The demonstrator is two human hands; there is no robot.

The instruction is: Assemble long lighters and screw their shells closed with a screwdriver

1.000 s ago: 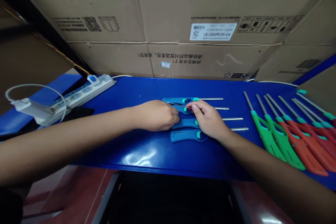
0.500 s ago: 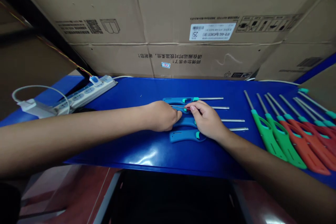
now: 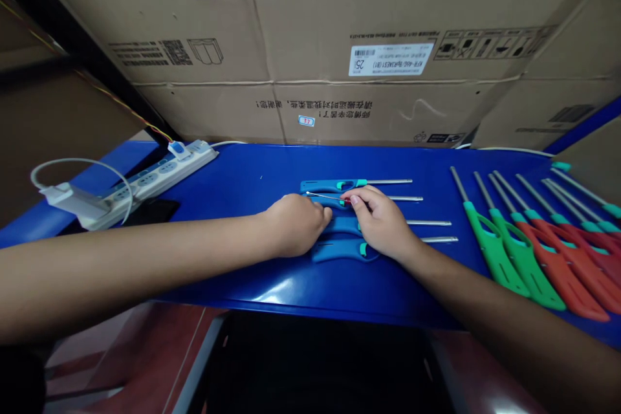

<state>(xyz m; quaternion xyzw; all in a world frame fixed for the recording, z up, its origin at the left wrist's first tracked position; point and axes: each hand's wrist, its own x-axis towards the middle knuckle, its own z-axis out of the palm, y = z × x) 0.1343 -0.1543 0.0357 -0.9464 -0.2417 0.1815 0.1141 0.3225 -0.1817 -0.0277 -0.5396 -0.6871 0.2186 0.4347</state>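
Pinched in my right hand (image 3: 385,223) is a small red-handled screwdriver (image 3: 325,196). Its thin metal shaft points left above the second blue lighter (image 3: 407,198), and a small bright spot shows at its tip. My left hand (image 3: 298,223) is closed, fingers curled, over the handle ends of the middle lighters; whatever it holds is hidden. Several long-nosed blue lighters lie in a row, metal tubes to the right. The farthest blue lighter (image 3: 323,186) is uncovered. My right hand partly covers the third blue lighter (image 3: 342,226) and the nearest blue lighter (image 3: 339,250).
Green lighters (image 3: 495,255) and orange-red lighters (image 3: 565,272) lie side by side on the right of the blue table (image 3: 233,181). A white power strip (image 3: 165,171) with plugs and a cable sits at the left. Behind stands a large cardboard box (image 3: 301,32).
My left hand has drawn slightly left and toward me, away from the screwdriver's tip, exposing more of the shaft. My right hand has barely moved.
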